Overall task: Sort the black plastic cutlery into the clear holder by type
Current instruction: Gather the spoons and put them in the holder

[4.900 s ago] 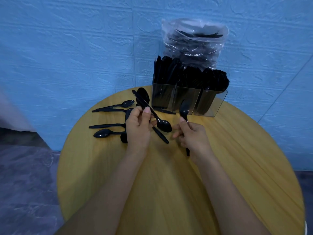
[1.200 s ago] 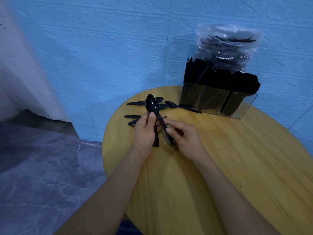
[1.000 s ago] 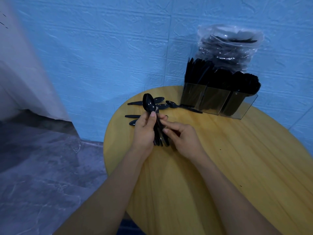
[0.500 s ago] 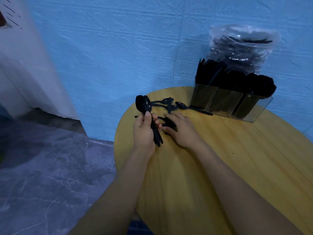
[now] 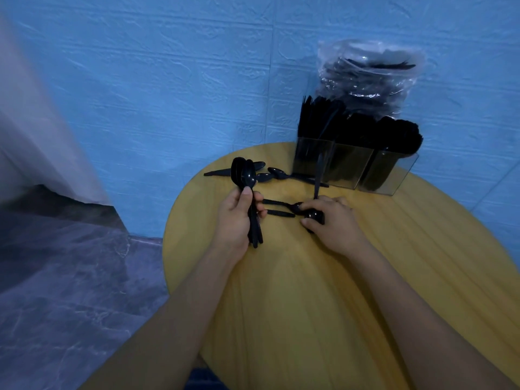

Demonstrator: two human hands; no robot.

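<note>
Left hand [image 5: 235, 218]: gripped a nested stack of black spoons [image 5: 244, 175], bowls up, handles running down past the palm.
Right hand [image 5: 330, 220]: lay on the desk [image 5: 422, 249], fingers curled over a spoon bowl [image 5: 314, 215]; a thin black piece rose from behind it.
Loose spoons [image 5: 277, 172]: lay on the desk beside the clear holder [image 5: 351, 170].
Clear holder: stood at the desk's far edge, its compartments packed with black cutlery.
Plastic bag [image 5: 365, 74]: behind the holder, with more cutlery inside.

Blue textured wall [image 5: 168, 80], grey marble floor [image 5: 70, 277], rnd wood table [image 5: 422, 263]
</note>
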